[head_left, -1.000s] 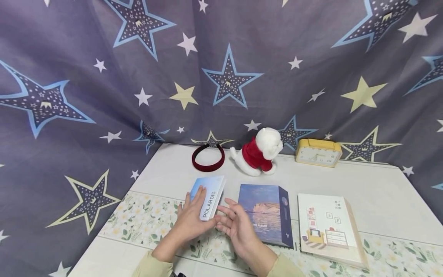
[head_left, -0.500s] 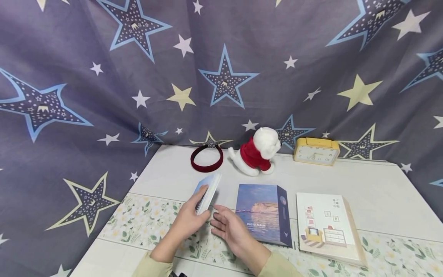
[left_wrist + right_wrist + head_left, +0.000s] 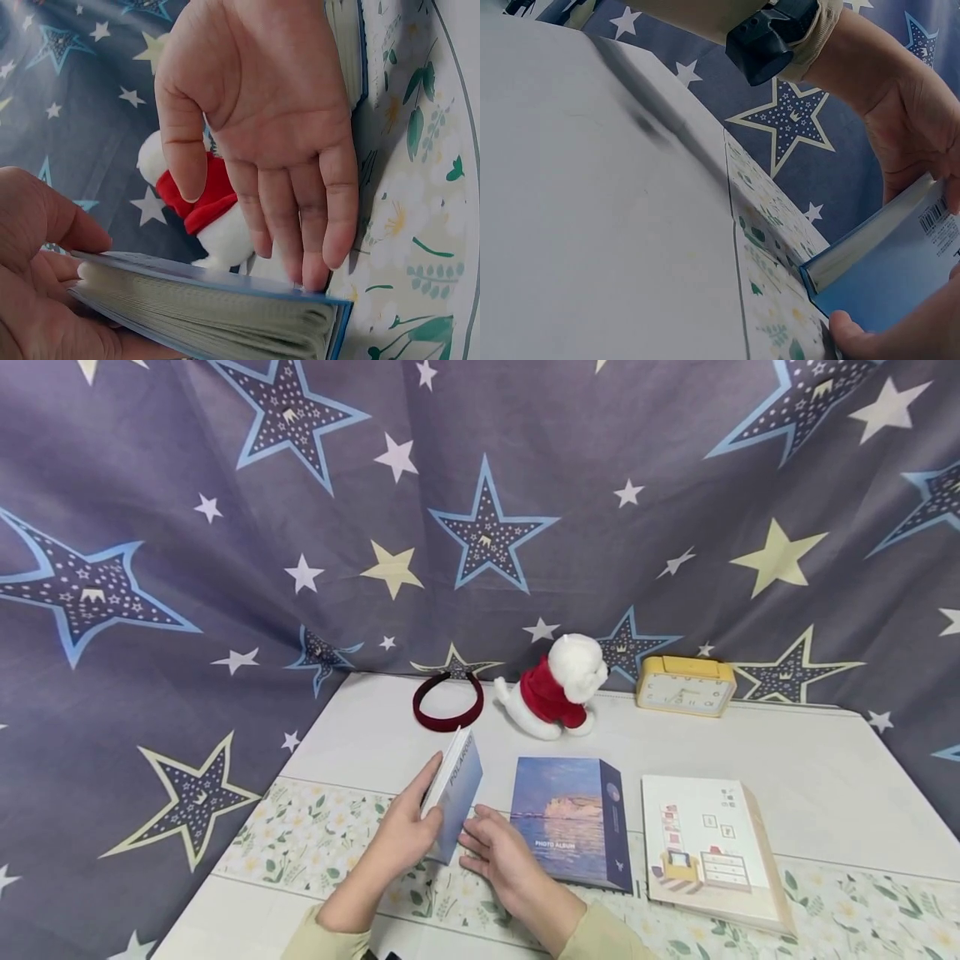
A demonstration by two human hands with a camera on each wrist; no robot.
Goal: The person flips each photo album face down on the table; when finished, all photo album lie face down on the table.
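My left hand (image 3: 408,831) grips a small blue photo album (image 3: 463,797) marked POLAROID, thumb on one cover and fingers on the other. It stands on edge, tilted, its blue cover facing right in the head view. Its page edges (image 3: 225,307) show in the left wrist view, and a barcode (image 3: 934,216) on its cover in the right wrist view. My right hand (image 3: 504,858) is beside the album's lower right, palm toward it, fingers extended and loosely bent, fingertips close to the cover. To its right lies a dark blue photo album (image 3: 566,818) with a cliff picture.
A white album with a furniture drawing (image 3: 708,847) lies at the right. Along the back are a dark red headband (image 3: 448,724), a white plush dog (image 3: 551,693) in a red top and a yellow alarm clock (image 3: 686,687). A star-patterned curtain (image 3: 480,427) hangs behind the table (image 3: 825,793).
The blue album was lying tilted under my left hand, front cover up; my left hand has gripped it and turned it onto its edge. My right hand has shifted slightly, staying beside it.
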